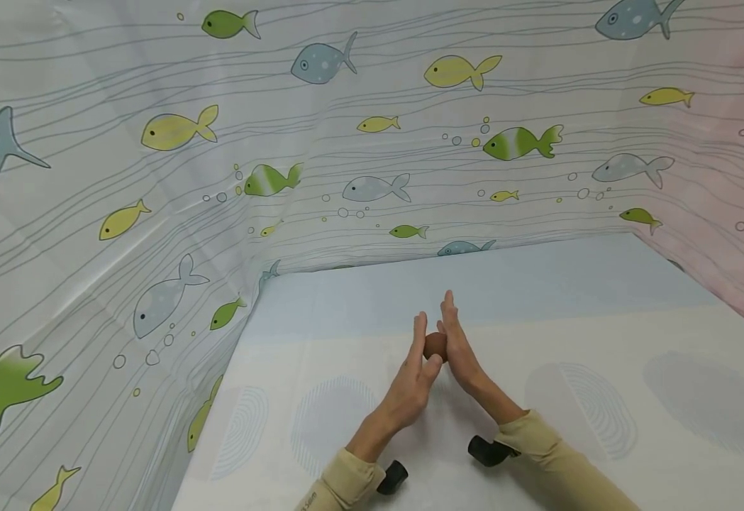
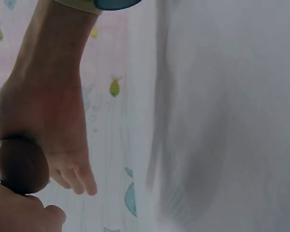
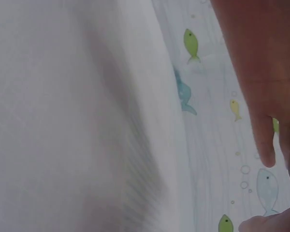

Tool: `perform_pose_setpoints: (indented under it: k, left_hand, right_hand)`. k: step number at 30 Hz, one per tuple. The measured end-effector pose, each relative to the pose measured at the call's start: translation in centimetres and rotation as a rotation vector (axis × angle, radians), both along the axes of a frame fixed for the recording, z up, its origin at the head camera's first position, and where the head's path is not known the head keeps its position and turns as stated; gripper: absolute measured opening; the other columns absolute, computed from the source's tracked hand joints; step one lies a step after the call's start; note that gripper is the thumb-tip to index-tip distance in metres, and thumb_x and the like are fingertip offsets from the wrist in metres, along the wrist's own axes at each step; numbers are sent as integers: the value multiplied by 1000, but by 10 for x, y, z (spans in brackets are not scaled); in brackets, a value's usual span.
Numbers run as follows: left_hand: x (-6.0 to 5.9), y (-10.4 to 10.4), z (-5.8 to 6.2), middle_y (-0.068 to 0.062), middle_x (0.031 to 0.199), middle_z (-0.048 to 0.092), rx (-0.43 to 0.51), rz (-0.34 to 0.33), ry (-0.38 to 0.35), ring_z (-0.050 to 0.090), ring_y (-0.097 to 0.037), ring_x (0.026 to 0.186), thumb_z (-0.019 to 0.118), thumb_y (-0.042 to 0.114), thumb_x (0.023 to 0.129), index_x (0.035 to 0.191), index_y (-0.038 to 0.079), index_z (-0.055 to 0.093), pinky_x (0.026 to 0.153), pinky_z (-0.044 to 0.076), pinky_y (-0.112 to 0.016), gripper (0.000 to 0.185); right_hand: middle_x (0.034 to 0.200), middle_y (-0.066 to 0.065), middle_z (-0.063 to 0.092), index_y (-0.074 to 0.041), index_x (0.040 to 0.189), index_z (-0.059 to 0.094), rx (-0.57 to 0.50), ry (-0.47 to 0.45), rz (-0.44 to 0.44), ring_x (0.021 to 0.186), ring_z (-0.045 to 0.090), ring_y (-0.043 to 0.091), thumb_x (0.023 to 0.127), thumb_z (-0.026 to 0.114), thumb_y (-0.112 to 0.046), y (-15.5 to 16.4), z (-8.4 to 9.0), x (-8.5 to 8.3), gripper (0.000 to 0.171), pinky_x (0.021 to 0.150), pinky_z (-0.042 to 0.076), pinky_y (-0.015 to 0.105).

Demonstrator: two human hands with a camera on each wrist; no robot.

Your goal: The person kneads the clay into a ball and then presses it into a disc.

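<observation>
Pale bench cover [image 1: 601,333] fills lower centre and right, faint blue-grey ribbed ovals printed on it. Fish-print curtain [image 1: 154,177] spans upper frame and left side: green, yellow, blue-grey fish, bubbles, wavy lines. Pinkish curtain panel [image 1: 729,213] at right edge.

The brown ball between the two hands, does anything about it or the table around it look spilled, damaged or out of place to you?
Nothing stands out. The brown ball is pressed between the flat left hand and right hand, above the table cover, with no crumbs or spills visible.
</observation>
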State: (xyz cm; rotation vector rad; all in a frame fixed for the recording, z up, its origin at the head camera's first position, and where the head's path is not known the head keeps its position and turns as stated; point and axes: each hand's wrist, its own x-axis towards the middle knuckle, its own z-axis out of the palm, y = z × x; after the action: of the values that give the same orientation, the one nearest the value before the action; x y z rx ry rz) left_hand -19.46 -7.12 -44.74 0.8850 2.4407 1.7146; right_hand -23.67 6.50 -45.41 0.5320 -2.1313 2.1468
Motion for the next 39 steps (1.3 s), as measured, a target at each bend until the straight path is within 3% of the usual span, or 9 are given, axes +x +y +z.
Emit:
perform_pose_setpoints:
  k: [6,15,21,28,39]
  left_hand:
    - [-6,-3,11,5,165,-12,34,0,60,-10,-15,151,23,50,105,159,16,-9,120,7,-56,71]
    - [-18,-6,22,6,165,-10,86,33,66,-11,-13,151,21,49,105,160,18,-3,119,1,-56,68]
    - [-26,-9,20,6,165,-8,113,63,26,-9,-12,151,20,49,105,160,18,-1,120,0,-54,67]
    - [-33,-11,16,6,165,-6,108,92,15,-7,-10,151,20,47,106,160,14,1,121,0,-49,67]
    - [-38,-16,7,0,165,-9,76,73,-44,-10,-16,151,15,35,107,159,13,-2,121,-1,-50,59]
  right_hand:
    - [165,16,-7,-15,158,-12,35,-26,44,152,-6,35,107,6,-42,-6,-6,5,60,116,1,64]
    - [165,15,-10,-13,157,-15,35,-5,110,151,-10,34,108,3,-40,-13,-9,14,59,113,1,69]
    - [165,13,-14,-19,157,-19,52,3,150,151,-7,37,108,6,-42,-15,-10,22,59,112,6,71]
    - [164,14,-17,-25,155,-23,60,78,185,150,-7,40,109,5,-36,-17,-7,29,55,110,7,73]
    - [165,14,-12,-18,157,-17,56,91,161,151,-8,37,109,5,-36,-18,4,34,56,112,4,71]
